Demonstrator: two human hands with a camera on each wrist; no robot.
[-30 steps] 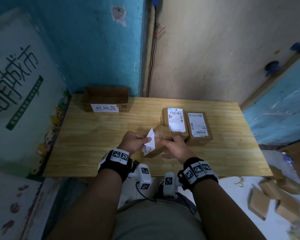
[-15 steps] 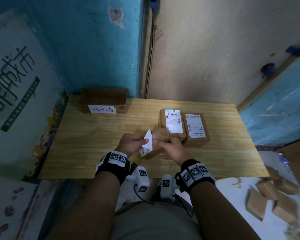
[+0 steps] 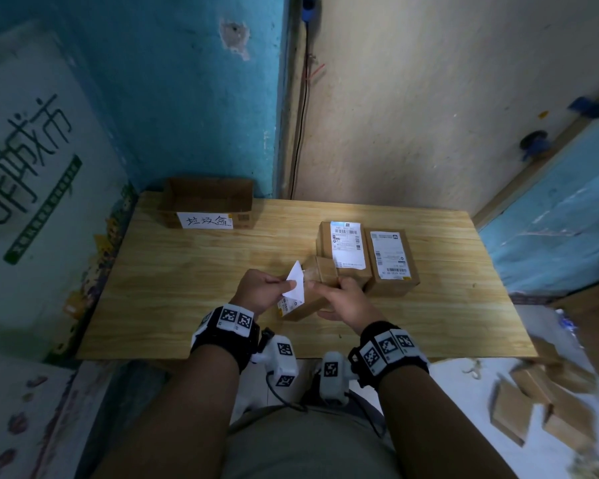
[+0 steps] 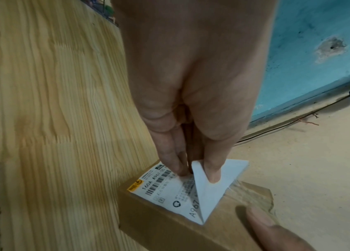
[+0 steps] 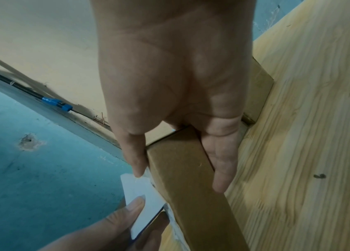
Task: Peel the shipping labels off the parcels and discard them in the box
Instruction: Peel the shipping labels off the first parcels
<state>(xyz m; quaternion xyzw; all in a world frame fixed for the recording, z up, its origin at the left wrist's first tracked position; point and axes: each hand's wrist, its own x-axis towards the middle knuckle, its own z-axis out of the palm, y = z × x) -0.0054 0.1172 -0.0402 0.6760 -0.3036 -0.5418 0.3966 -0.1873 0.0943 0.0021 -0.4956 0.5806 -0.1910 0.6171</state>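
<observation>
Label (image 4: pixel 169 188), half peeled, sits between both hands: left hand (image 3: pixel 256 292) pinches its lifted white corner, right hand (image 3: pixel 346 299) grips the parcel (image 5: pixel 193 186) by its sides above the desk (image 3: pixel 187 281).

The tabletop (image 3: pixel 194 278) is pale wood with long straight grain and a smooth, faintly satin finish. The held parcel (image 4: pixel 169 225) is plain brown cardboard, matt and slightly fibrous, with a strip of clear glossy tape (image 4: pixel 237 186) across its top. Its shipping label (image 4: pixel 169 191) is thin white paper, smooth, printed black on the face and blank white on the lifted underside. The 2 other parcels (image 3: pixel 346 250) (image 3: pixel 391 261) are the same matt cardboard with white paper labels. The open box (image 3: pixel 208 205) is rougher brown cardboard. The walls (image 3: pixel 173 98) are chalky, chipped painted plaster.
</observation>
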